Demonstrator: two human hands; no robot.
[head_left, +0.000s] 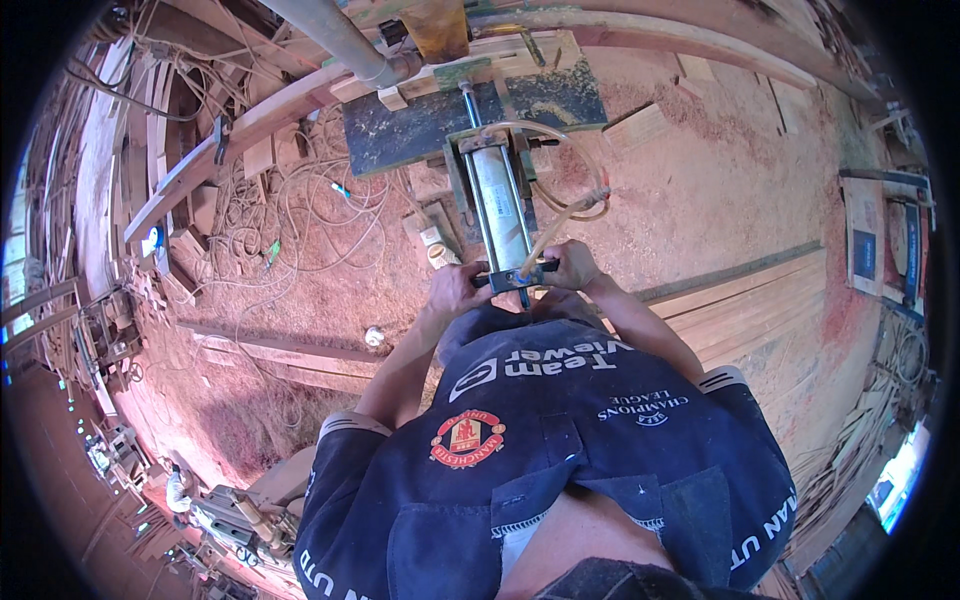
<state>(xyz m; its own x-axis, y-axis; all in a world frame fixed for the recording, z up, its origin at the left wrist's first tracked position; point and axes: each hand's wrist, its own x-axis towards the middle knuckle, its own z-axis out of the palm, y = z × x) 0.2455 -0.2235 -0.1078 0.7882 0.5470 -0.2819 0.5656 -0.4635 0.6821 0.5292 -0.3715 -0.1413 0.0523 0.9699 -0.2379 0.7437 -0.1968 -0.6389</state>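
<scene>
In front of my body a pneumatic cylinder (500,200) with a silver barrel points away from me, its rod reaching a dark, sawdust-strewn machine table (390,130). At its near end is a dark end plate (518,282). My left hand (457,290) is closed at the left side of this plate, and my right hand (572,267) is closed around its right side. Some fingers are hidden by the plate. A clear air hose (560,222) loops from the far end of the cylinder, past a fitting, down to the near end beside my right hand.
A long curved timber (240,135) lies across the back left. Tangled hoses (300,210) spread over the sawdust-covered floor. Stacked planks (750,310) lie to my right, and a beam (290,355) to my left. A grey pipe (335,40) slants in at the top. Another person (178,490) is far off at lower left.
</scene>
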